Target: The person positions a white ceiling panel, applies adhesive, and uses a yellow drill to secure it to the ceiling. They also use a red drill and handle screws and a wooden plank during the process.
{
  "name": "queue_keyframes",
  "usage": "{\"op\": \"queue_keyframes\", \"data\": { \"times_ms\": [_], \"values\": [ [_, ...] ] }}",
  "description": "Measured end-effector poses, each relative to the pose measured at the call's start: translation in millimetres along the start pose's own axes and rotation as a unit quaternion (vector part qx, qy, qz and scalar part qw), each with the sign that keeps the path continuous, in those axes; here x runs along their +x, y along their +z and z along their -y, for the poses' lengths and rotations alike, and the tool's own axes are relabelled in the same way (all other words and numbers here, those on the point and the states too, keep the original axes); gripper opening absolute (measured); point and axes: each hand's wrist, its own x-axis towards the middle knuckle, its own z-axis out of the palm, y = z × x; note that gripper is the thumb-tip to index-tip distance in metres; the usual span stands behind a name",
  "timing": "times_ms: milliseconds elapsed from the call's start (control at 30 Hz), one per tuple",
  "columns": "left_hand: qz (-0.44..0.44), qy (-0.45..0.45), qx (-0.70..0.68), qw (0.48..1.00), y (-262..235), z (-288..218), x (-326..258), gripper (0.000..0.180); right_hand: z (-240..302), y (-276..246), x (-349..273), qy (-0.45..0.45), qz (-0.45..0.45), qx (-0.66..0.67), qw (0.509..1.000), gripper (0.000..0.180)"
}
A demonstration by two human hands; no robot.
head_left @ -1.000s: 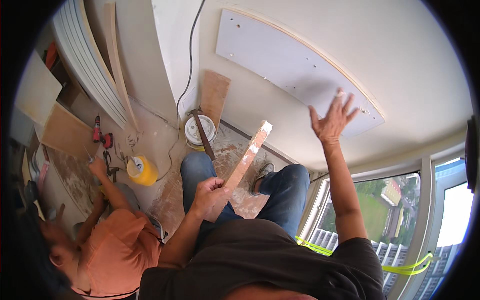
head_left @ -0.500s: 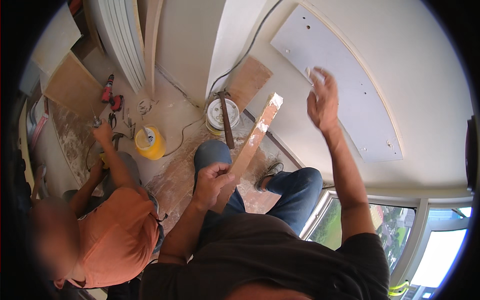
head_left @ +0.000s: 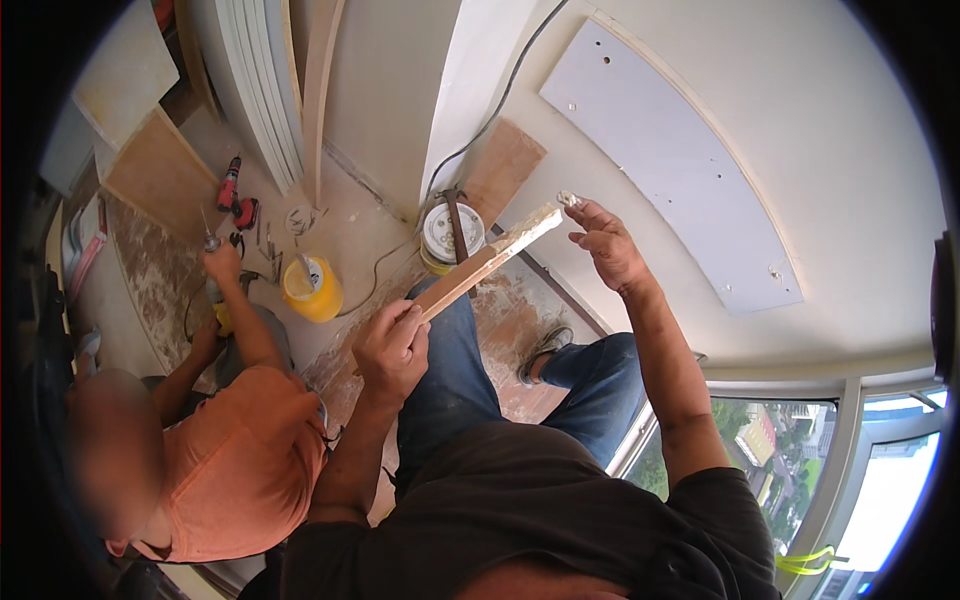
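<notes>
My left hand [head_left: 393,350] is closed around the lower end of a flat wooden strip [head_left: 462,278], which slants up to the right. White putty [head_left: 530,230] coats the strip's far end. Just beyond that end is my right hand [head_left: 612,252], its fingers bent, with a small dab of white putty [head_left: 568,199] at the fingertips. Up and to the right, a curved pale panel [head_left: 665,160] is fixed to the wall. It has several small dark holes and a few whitish patches.
At left a co-worker in an orange shirt [head_left: 235,455] holds a power tool with a long bit [head_left: 210,240]. A yellow bucket [head_left: 312,292], a red drill [head_left: 230,185] and a white-lidded bucket [head_left: 440,235] with a hammer [head_left: 457,225] across it stand on the floor. Windows [head_left: 770,450] lie at right.
My right hand has come down and left from the panel to the strip's end, with putty now at its fingertips. My left hand has shifted left, tilting the strip flatter toward the right.
</notes>
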Motion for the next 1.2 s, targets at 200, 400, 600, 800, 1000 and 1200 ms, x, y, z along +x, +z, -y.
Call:
{"op": "queue_keyframes", "data": {
  "times_ms": [200, 400, 600, 800, 1000, 1200],
  "values": [
    [0.011, -0.058, -0.087, 0.994, 7.7, -6.2, -11.6, 0.023, 4.6, 14.9, -18.2, -0.025, 0.029, -0.071, 0.997, 0.080],
    [0.047, -0.117, -0.117, 0.985, 10.7, -15.0, -14.9, 0.024, -12.0, 28.1, -27.8, -0.085, -0.038, -0.182, 0.979, 0.080],
    [0.071, -0.157, -0.137, 0.975, 21.6, -14.3, -22.1, 0.021, -33.5, 31.8, -26.5, -0.266, -0.093, -0.330, 0.901, 0.080],
    [0.120, -0.222, -0.138, 0.958, 27.4, -11.5, -31.1, 0.021, -27.8, 42.6, -33.8, -0.237, -0.112, -0.544, 0.798, 0.075],
    [0.135, -0.216, -0.114, 0.960, 37.1, -15.3, -26.5, 0.019, -56.0, 35.0, -32.4, -0.112, -0.143, -0.259, 0.949, 0.069],
    [0.130, -0.245, -0.147, 0.949, 42.2, -11.3, -23.5, 0.019, -38.6, 35.4, -27.6, 0.102, -0.140, 0.284, 0.943, 0.066]
  ]
}}
